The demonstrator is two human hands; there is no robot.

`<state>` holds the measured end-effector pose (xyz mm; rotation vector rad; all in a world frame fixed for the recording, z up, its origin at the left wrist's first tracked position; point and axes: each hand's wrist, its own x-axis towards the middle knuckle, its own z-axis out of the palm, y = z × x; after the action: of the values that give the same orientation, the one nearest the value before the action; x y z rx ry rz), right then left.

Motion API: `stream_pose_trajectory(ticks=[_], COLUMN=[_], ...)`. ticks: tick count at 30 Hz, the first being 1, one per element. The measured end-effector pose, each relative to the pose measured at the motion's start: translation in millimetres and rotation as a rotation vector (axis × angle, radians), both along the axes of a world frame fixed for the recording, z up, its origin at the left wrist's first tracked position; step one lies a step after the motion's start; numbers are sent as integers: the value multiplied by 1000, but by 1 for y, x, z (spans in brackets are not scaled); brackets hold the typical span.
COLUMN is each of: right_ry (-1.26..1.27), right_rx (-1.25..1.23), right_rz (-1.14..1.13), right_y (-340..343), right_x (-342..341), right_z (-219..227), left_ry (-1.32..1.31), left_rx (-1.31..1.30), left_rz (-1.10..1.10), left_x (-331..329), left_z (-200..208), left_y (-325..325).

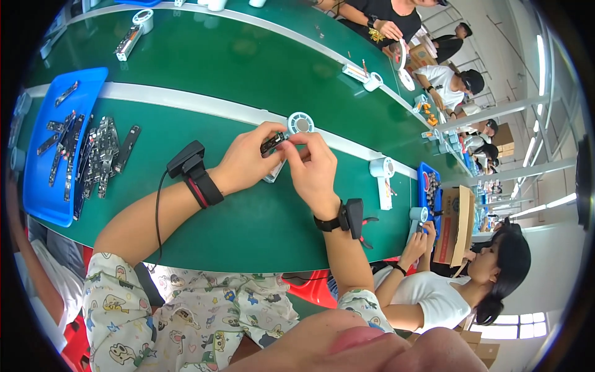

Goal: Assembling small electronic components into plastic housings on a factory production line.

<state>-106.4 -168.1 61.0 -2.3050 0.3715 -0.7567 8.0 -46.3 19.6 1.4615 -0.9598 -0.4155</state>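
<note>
My left hand (246, 158) pinches a small black circuit board (271, 144) between thumb and fingers. The fingers of my right hand (315, 170) close on the board's other end, so both hands hold it. Just beneath them, a white handle (274, 173) shows in part on the green bench. Beyond my fingers lies a round pale-blue fan head (301, 123) with a grey disc in it; my hands hide where head and handle meet.
A blue tray (38, 180) at the left holds black boards, with a pile (102, 155) beside it. Red-handled pliers (368, 233) lie right of my right wrist. Another fan unit (382, 168) lies further right. A white rail (186, 105) borders a green belt. A co-worker (427, 297) sits close at the right.
</note>
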Motion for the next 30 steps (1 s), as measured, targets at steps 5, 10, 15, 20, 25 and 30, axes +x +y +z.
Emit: stream_pose_trajectory(ticks=[5, 10, 15, 20, 25, 30], right_ry=[218, 964, 940, 789, 862, 860], right_rx=[240, 669, 755, 683, 548, 712], right_rz=[556, 1835, 1819, 1913, 2063, 1812], right_y=[42, 110, 134, 137, 129, 111], right_x=[-37, -69, -82, -70, -55, -35], right_z=[52, 60, 47, 57, 54, 74], left_ry=[-157, -143, -204, -262, -298, -329], left_rx=[38, 0, 27, 61, 82, 45], left_rz=[83, 43, 37, 12, 4, 12], left_x=[4, 1, -2, -1, -1, -1], left_z=[1, 1, -4, 1, -3, 2], left_y=[9, 8, 15, 18, 13, 9])
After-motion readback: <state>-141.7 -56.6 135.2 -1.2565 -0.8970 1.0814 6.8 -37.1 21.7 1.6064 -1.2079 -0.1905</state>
